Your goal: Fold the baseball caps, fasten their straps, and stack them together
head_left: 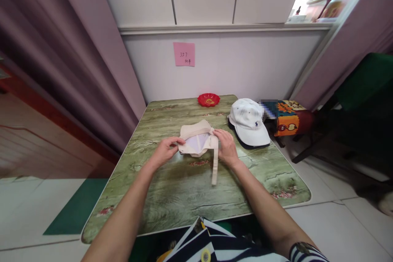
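A beige cap (193, 131) is held over the middle of the table, its pale lining facing up towards me. My left hand (166, 150) pinches the cap's left edge between thumb and fingers. On the other side, my right hand (226, 147) is closed around the cap's right edge. From that side a loose beige strap (214, 170) hangs down towards me. To the right of my right hand lies a white cap (247, 116) with a small dark emblem, stacked on a dark cap (250, 146) of which only the edge shows.
The green wood-patterned table (181, 204) stands against a white wall. A red scalloped dish (208, 100) sits at its back edge. A pink note (184, 54) is stuck on the wall. Beyond the right edge is a stool with a patterned cloth (287, 125). Purple curtains (101, 49) hang left.
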{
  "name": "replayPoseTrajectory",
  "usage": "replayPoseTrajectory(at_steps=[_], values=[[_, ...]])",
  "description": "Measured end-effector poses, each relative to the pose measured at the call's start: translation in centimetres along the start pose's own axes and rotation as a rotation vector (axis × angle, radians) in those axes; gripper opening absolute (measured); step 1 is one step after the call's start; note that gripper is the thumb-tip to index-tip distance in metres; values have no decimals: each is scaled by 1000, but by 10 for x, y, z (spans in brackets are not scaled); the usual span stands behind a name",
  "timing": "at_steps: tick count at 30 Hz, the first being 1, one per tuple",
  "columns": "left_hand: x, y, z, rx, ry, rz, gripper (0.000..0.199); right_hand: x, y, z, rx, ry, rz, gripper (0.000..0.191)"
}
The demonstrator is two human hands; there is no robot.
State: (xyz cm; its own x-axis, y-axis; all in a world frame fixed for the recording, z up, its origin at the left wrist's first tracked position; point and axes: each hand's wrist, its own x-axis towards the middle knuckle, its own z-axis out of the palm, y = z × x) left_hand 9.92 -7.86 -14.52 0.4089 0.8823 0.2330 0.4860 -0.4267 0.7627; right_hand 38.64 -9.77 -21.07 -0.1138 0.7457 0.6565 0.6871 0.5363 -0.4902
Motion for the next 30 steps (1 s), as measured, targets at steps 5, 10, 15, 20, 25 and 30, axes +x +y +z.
replayPoseTrajectory(at_steps=[5,10,15,20,25,30], values=[[-7,15,4,132,-88,188,27,-16,-17,-17,-105,-164,-350,46],[-17,20,23,-35,-64,168,22,-15,-27,-27,-31,-234,-359,33],[-17,17,39,-154,31,33,20,0,-45,-30,71,-314,-55,32],[0,7,52,-235,100,-173,27,21,-49,-6,185,-403,321,25],[14,-16,72,-123,231,-221,21,23,-33,31,124,-381,380,26],[17,-38,87,-157,311,-251,17,10,-17,60,8,-240,446,22]])
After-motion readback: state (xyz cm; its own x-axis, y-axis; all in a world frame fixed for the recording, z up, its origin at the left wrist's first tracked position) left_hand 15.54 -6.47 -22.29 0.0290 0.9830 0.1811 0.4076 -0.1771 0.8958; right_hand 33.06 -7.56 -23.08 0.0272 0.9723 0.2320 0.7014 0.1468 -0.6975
